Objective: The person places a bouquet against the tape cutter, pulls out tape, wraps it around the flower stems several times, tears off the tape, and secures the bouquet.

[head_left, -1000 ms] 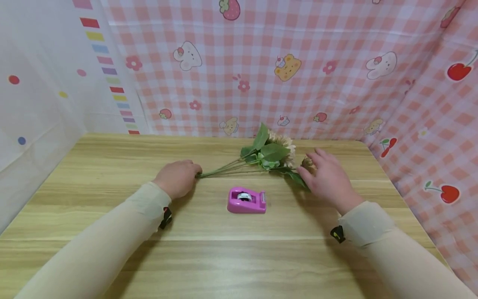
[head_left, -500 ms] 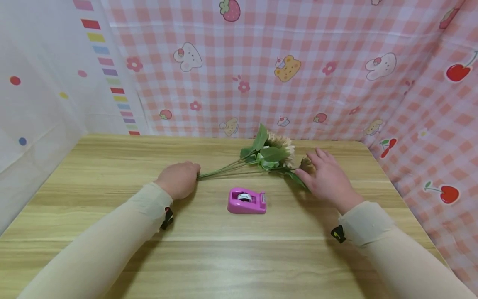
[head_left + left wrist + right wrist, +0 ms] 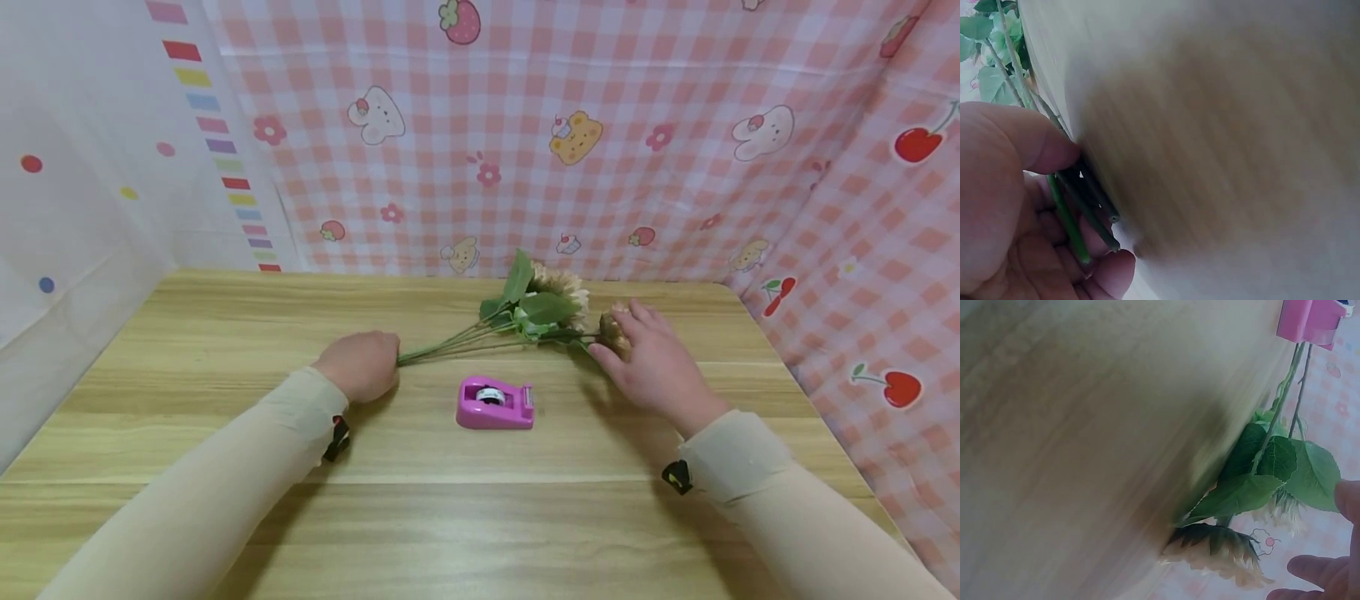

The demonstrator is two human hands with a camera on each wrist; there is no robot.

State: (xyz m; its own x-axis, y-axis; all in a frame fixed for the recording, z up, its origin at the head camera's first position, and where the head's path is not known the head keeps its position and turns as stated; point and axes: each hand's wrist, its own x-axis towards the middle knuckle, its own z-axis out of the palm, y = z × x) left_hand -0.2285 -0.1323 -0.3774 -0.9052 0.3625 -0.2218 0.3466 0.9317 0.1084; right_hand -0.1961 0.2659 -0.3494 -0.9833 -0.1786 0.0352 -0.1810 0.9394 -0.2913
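My left hand (image 3: 362, 365) grips several flower stems (image 3: 450, 343) near their cut ends, low over the table. In the left wrist view the thumb presses the green stems (image 3: 1072, 215) against the curled fingers. Green leaves (image 3: 547, 308) and a pale bloom (image 3: 573, 292) lie at the far end of the bunch. Another flower head (image 3: 613, 333), beige, sits just left of my right hand (image 3: 660, 362). That hand's fingers are spread and relaxed beside this bloom; in the right wrist view they stay apart from the flower head (image 3: 1216, 553).
A pink tape dispenser (image 3: 495, 402) with a roll of white-rimmed tape stands in front of the stems, between my hands. The wooden table (image 3: 450, 517) ends at a pink checked cloth (image 3: 450, 125) behind and at the right.
The left hand has come slightly nearer with the stem ends, and the blooms have shifted a little left. The right hand has barely moved; more of the beige flower head shows beside it.
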